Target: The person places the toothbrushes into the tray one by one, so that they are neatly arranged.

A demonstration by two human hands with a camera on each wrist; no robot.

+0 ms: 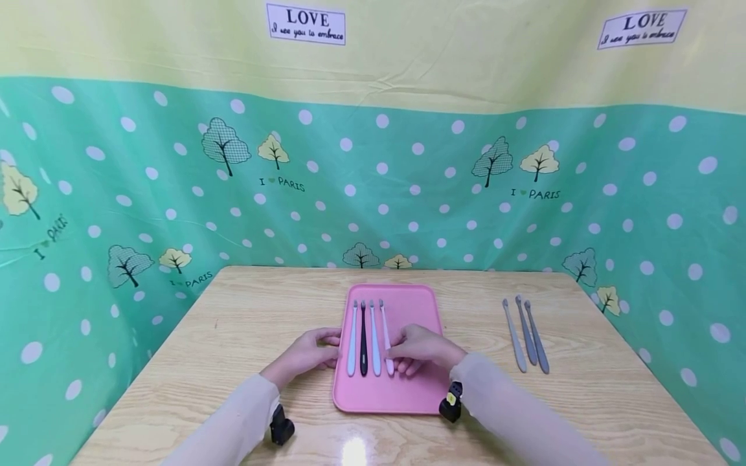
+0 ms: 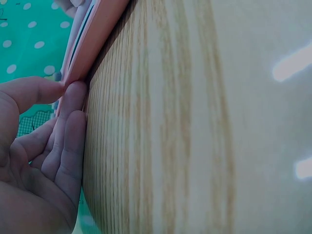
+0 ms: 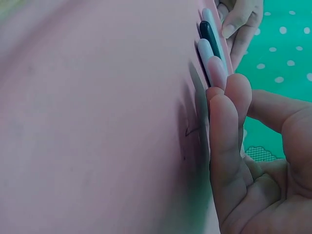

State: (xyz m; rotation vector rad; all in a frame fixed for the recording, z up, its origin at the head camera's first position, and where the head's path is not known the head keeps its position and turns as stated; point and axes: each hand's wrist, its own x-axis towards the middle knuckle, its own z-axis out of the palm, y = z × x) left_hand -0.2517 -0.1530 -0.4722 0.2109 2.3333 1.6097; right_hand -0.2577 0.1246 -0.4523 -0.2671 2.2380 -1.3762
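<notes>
On the pink tray lie several toothbrushes side by side, heads pointing away: a pale blue toothbrush, a black toothbrush, another pale blue toothbrush and a pale pink toothbrush. My right hand pinches the pink toothbrush near its handle end between thumb and fingers; the handle tip shows beyond the fingertips in the right wrist view. At the tray's left edge, my left hand holds the rim, with thumb and fingertips meeting on it.
Right of the tray, three grey toothbrushes lie on the wooden table. A dotted green and yellow curtain hangs behind the table and along its sides. Each wrist carries a small black camera.
</notes>
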